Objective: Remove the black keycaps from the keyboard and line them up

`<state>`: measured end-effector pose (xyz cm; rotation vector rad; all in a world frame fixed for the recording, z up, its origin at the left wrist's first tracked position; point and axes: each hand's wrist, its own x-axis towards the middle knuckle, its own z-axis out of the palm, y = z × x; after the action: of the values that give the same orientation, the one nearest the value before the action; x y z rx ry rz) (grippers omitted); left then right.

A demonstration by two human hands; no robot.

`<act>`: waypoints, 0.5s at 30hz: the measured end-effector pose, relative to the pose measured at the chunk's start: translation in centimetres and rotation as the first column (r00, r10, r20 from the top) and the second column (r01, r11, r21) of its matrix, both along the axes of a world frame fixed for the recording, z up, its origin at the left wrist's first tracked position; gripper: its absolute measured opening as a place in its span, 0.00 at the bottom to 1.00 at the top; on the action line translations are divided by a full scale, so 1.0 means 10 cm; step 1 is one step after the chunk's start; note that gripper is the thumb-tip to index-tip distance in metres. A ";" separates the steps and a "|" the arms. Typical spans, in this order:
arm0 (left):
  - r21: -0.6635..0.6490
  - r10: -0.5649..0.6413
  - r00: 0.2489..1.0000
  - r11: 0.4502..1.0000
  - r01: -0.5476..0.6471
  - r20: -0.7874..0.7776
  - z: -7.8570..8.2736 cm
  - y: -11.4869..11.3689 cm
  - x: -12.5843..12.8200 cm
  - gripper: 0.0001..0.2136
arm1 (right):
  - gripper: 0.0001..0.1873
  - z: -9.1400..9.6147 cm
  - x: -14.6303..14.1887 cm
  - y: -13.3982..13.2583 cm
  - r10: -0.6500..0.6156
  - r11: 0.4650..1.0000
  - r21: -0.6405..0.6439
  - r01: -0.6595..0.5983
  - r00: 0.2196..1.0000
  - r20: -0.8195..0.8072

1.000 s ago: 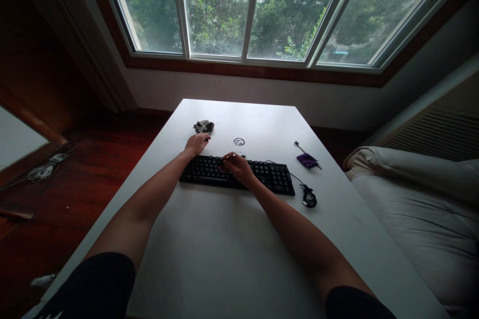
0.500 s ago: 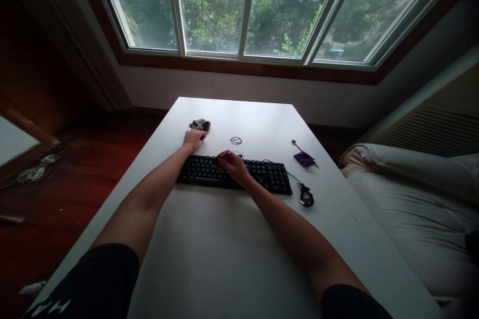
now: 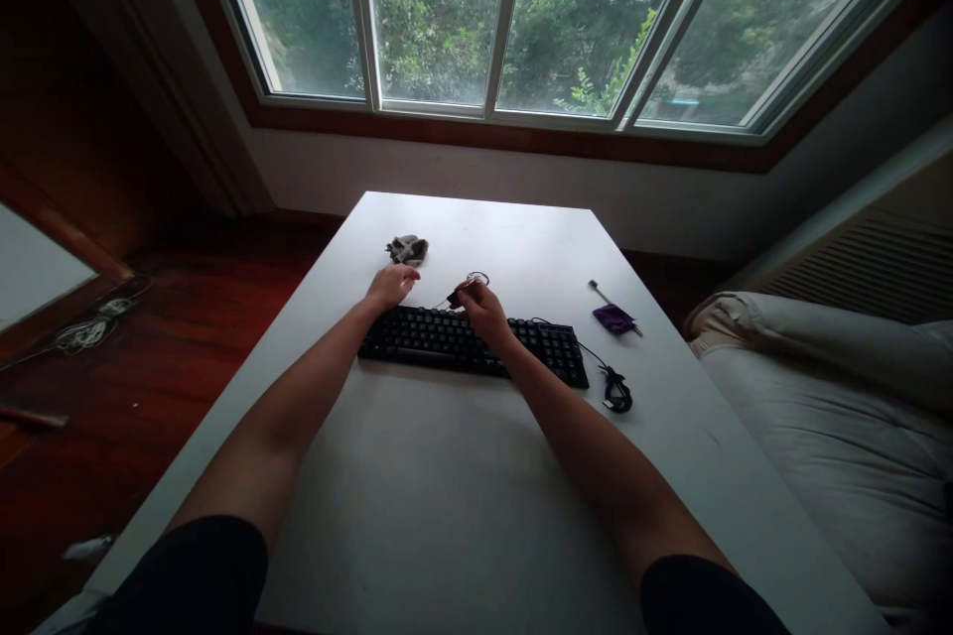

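Now the right hand (image 3: 483, 311) had moved forward, away from its place over the middle keys half a second earlier, to the twelve o'clock edge of the black, full-size plastic keyboard (image 3: 447, 347). That left more of the middle keys uncovered. Its fingers were closed in a pinch on a small dark piece (image 3: 454, 299), too small to identify, with thin lines beside it. A dark bit seen earlier at the left fingertips no longer showed there, perhaps because it had changed hands. The left hand (image 3: 392, 288) stood near the keyboard's eleven o'clock corner, fingers loosely bent; whether it held anything could not be told.

The keyboard lay at the centre of the smooth white tabletop (image 3: 417, 506). From it, a crumpled grey cloth (image 3: 407, 249) sat at eleven o'clock, just beyond the left hand, and a round, dark-rimmed piece (image 3: 477, 278) at twelve, partly overlapped by the right hand. Between two and three lay a purple fabric bundle (image 3: 614, 319) across a slim rod; near four, a coiled black cable (image 3: 616, 392). The right wrist blocked sight of some keys.
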<state>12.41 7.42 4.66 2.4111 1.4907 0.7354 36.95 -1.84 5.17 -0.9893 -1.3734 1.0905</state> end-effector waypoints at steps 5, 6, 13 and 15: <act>-0.137 -0.113 0.993 0.984 0.110 -0.015 0.03 -0.28 0.01 0.11 | 0.09 0.06 -0.10 0.25 -0.011 0.996 0.085 -0.005 0.981 0.193; -0.134 -0.094 0.995 0.987 0.090 -0.022 0.04 -0.33 0.01 0.11 | 0.08 0.07 -0.14 0.29 -0.004 0.995 0.095 -0.017 0.977 0.214; -0.150 -0.047 0.996 0.988 0.035 -0.077 0.07 -0.53 -0.02 0.11 | 0.01 0.18 -0.38 0.51 0.070 0.997 -0.039 -0.060 0.943 0.326; -0.160 -0.050 0.995 0.986 0.036 -0.087 0.08 -0.55 -0.03 0.12 | 0.01 0.19 -0.42 0.58 0.086 0.994 -0.099 -0.055 0.934 0.346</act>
<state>12.06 1.89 5.45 2.3768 1.4653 0.4836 32.77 3.95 7.10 -1.2519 -1.6685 1.0698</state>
